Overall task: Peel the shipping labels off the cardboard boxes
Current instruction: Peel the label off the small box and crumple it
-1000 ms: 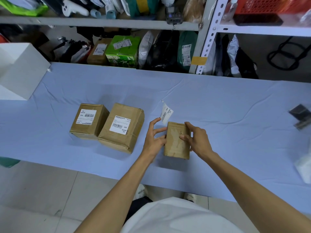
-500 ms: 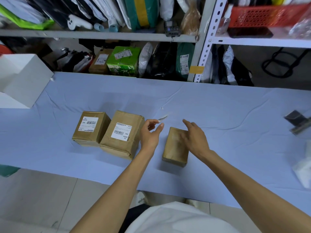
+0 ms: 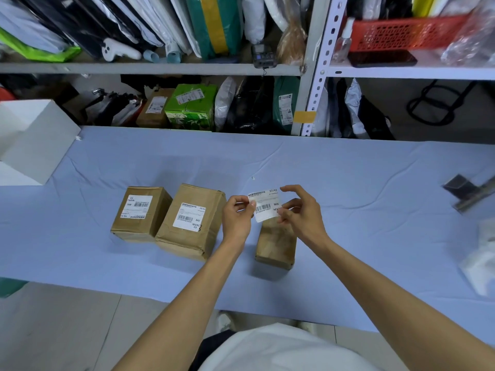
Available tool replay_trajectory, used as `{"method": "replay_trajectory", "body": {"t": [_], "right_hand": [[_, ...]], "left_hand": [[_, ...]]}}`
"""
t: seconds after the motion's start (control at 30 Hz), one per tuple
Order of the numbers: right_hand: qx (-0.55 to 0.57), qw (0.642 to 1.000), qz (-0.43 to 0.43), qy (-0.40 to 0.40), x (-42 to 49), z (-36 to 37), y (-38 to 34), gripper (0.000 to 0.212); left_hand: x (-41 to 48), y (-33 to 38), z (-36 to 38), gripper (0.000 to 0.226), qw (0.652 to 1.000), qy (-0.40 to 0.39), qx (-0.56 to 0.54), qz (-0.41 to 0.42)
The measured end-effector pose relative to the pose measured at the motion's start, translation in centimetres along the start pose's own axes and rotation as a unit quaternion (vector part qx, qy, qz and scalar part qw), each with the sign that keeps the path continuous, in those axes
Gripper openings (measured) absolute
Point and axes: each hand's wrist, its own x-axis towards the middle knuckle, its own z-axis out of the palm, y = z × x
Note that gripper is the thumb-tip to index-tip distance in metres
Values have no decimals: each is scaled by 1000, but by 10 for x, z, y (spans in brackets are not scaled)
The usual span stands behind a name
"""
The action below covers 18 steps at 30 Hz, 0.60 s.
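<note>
- You have one label (image 3: 265,206) fully off. It hangs in the air over the far end of the bare box (image 3: 277,243), which sits near the front edge of the table (image 3: 375,183), about mid-length.
- Your left hand (image 3: 237,219) pinches the label's left edge. Your right hand (image 3: 304,214) looks to pinch its right edge between thumb and fingers, with the index finger lifted free.
- This reads as the moment just after a peel, so the label now needs somewhere to go. The sticky side will likely cling, so free one hand first.
- Two boxes are left, side by side to the left of the bare box and seemingly touching: the middle box (image 3: 191,222) and the left box (image 3: 140,212). Each has a label flat on top. The next peel calls for lifting a corner with a nail.
- A white box (image 3: 34,140) stands at the table's left end, and a dark object (image 3: 466,192) lies at its right edge. Nothing blocks your reach to the middle box.
</note>
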Motion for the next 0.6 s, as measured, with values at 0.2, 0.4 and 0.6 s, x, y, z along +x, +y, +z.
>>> {"method": "replay_trajectory", "body": {"t": [0.2,0.4,0.6], "right_hand": [[70,997,42,-14,-1,-2,-1,23],[18,998,60,-4,-2,0,1,12],[-53,998,15,4,-6,8,2,12]], "left_hand": [[-1,-1,0,17,996,-49,-58,-43],[-8,-2,0,35,990,-85,-112,-28],[-11,-1,3,11,998,-58,-11,-13]]}}
